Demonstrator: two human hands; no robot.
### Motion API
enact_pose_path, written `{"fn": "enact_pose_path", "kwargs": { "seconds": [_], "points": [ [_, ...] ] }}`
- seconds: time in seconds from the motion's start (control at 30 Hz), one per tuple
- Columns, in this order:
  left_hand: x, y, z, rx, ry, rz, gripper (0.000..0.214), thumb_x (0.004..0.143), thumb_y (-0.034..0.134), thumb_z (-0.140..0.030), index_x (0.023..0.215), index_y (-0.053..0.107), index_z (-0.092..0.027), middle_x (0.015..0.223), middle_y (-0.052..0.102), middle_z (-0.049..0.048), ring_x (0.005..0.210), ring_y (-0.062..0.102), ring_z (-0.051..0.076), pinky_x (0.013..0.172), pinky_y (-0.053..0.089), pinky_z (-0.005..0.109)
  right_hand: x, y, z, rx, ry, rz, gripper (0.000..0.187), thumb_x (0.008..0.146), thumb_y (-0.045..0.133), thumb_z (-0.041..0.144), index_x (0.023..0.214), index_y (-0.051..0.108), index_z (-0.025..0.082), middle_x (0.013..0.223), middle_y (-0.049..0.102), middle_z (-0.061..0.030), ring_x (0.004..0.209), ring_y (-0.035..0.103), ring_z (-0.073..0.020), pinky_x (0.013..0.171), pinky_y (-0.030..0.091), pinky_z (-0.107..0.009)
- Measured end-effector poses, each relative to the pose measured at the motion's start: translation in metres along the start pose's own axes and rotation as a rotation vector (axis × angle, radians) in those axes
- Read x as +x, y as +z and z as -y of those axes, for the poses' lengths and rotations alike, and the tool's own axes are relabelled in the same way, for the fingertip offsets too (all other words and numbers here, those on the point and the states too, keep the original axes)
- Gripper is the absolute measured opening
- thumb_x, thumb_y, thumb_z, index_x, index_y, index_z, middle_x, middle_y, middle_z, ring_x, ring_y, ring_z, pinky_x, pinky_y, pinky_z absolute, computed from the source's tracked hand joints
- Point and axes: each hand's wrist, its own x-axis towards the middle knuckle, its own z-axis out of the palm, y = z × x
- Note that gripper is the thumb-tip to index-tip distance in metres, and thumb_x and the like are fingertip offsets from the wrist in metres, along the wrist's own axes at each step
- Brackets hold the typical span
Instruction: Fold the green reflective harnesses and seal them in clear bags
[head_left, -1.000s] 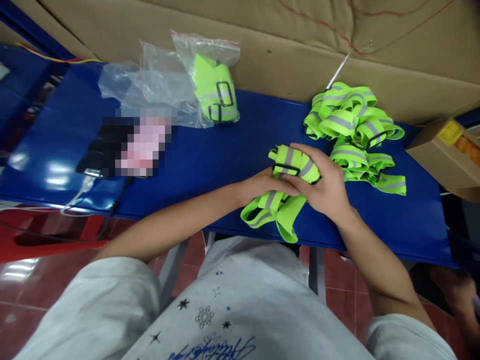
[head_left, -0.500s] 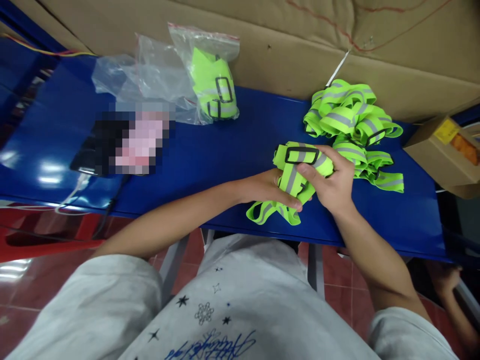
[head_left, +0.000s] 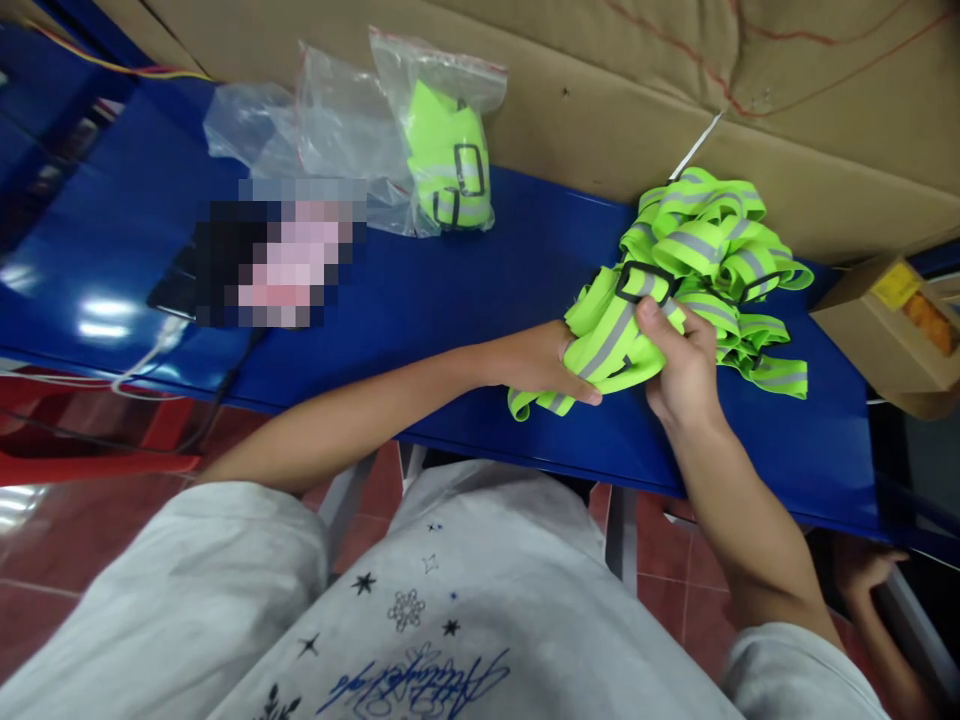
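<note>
I hold my left hand (head_left: 544, 362) and right hand (head_left: 686, 365) closed around a folded reflective strap (head_left: 611, 335), just above the desk (head_left: 450, 290), squeezing from both sides so the folds cannot spring open. The loose pile (head_left: 712, 240) lies just behind it, and a bagged strap (head_left: 450, 170) sits well apart.

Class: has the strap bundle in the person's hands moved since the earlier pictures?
Yes. The strap bundle, held in the left hand and right hand, has moved away from the person and rightward, closer to the strap pile on the blue table.
</note>
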Motion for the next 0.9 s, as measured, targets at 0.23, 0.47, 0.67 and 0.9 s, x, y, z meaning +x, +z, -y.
{"fn": "enact_pose_path", "kwargs": {
  "seconds": [0.23, 0.47, 0.67, 0.9],
  "points": [
    [-0.005, -0.009, 0.0, -0.018, -0.053, 0.217, 0.045, 0.066, 0.095, -0.032, 0.105, 0.076, -0.018, 0.107, 0.08, 0.007, 0.098, 0.074, 0.022, 0.09, 0.061, 0.035, 0.006, -0.014, 0.007, 0.091, 0.119, 0.37, 0.053, 0.08, 0.076, 0.075, 0.108, 0.074, 0.029, 0.111, 0.08, -0.0056, 0.12, 0.074, -0.0331, 0.096, 0.065, -0.051],
    [0.002, -0.01, 0.013, 0.295, 0.118, 0.095, 0.037, 0.068, 0.093, -0.027, 0.101, 0.079, -0.017, 0.108, 0.08, 0.0081, 0.104, 0.073, 0.025, 0.102, 0.054, 0.04, 0.016, -0.013, -0.002, 0.086, 0.194, 0.392, 0.058, 0.078, 0.08, 0.068, 0.117, 0.063, 0.028, 0.11, 0.078, -0.0045, 0.109, 0.076, -0.0289, 0.09, 0.066, -0.047],
    [0.004, -0.013, 0.011, 0.181, 0.137, 0.066, 0.035, 0.071, 0.09, -0.023, 0.103, 0.077, -0.016, 0.104, 0.079, 0.0076, 0.098, 0.073, 0.023, 0.098, 0.057, 0.037, 0.016, -0.006, -0.013, -0.089, -0.043, 0.222, 0.049, 0.087, 0.074, 0.064, 0.121, 0.06, 0.031, 0.123, 0.071, -0.0033, 0.12, 0.07, -0.0253, 0.103, 0.061, -0.045],
    [0.004, -0.016, 0.012, 0.173, 0.097, 0.039, 0.044, 0.068, 0.091, -0.028, 0.105, 0.073, -0.014, 0.107, 0.078, 0.0076, 0.103, 0.072, 0.023, 0.099, 0.056, 0.036, 0.012, -0.013, -0.005, -0.508, -0.53, 0.162, 0.044, 0.105, 0.051, 0.058, 0.135, 0.071, 0.032, 0.138, 0.068, -0.0092, 0.134, 0.061, -0.0308, 0.121, 0.047, -0.054]
  ]
}}
